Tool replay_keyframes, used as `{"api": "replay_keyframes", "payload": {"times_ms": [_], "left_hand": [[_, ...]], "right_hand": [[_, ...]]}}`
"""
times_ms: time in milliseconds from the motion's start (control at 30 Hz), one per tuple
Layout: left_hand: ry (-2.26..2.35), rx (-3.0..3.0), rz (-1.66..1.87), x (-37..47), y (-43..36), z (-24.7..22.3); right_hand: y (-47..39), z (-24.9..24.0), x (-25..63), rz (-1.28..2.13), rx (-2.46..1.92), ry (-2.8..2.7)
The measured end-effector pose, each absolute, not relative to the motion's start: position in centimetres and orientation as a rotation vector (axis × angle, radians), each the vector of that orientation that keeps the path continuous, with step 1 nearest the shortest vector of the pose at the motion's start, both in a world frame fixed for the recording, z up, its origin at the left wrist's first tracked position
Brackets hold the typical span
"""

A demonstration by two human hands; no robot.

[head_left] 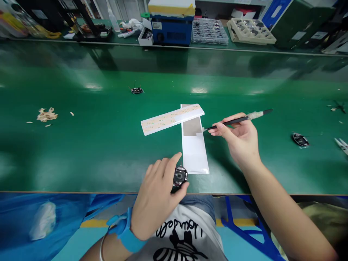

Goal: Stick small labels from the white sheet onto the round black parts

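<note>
Nearest us, the left hand (160,185) has its thumb and forefinger clamped around the rim of a round electronic module (180,176), right by the bench's front edge. And what a dense little piece: dark, circular, a square part set in the middle, bright glints around the rim, no white patch to be seen on its face.

Just beyond it lies the white label sheet (195,156), and here's the score: the lower stretch is white, while the upper part shows grey in a stepped patch, so pieces look to have been peeled away there. I'd call it partway, with plenty of white left!

At the sheet's right edge, the right hand (240,136) grips a slim black tool (231,122), fingers pinched together on its shaft, a tiny pale bit at the tip; whether that bit is free of the sheet, I cannot tell.

Off to the right, apart, sits a second round module (300,139). Across the sheet's upper end slants a printed sticker strip (171,119), its small marks too fine to read. Over on the left, a heap of pale scraps (47,115); farther out, a third round module (136,90) on the green bench (95,156).
</note>
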State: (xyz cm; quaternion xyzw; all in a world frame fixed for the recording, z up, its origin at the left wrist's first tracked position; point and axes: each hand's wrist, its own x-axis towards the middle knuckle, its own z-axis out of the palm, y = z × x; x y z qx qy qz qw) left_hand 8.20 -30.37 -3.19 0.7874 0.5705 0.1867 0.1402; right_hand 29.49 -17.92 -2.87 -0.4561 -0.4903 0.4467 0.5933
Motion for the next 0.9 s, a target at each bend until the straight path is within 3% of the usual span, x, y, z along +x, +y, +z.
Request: {"api": "replay_keyframes", "payload": {"times_ms": [200, 467, 700, 900], "left_hand": [[1.554, 2.196, 0.648, 8.7, -31.1, -3.2], [1.548, 2.175, 0.842, 9.3, -30.8, -3.9], [1.418, 2.194, 0.663, 9.0, -30.8, -3.5], [1.345, 2.163, 0.721, 7.9, -30.1, -3.5]], "right_hand": [[-21.7, -1.9, 28.7, 1.083, -1.075, -1.139], [-30.7, -4.3, 24.3, 0.648, -1.205, -1.105], [-31.4, -5.9, 23.3, 0.689, -1.155, -1.048], [-31.5, -5.8, 23.1, 0.6, -1.133, -1.092]]}}
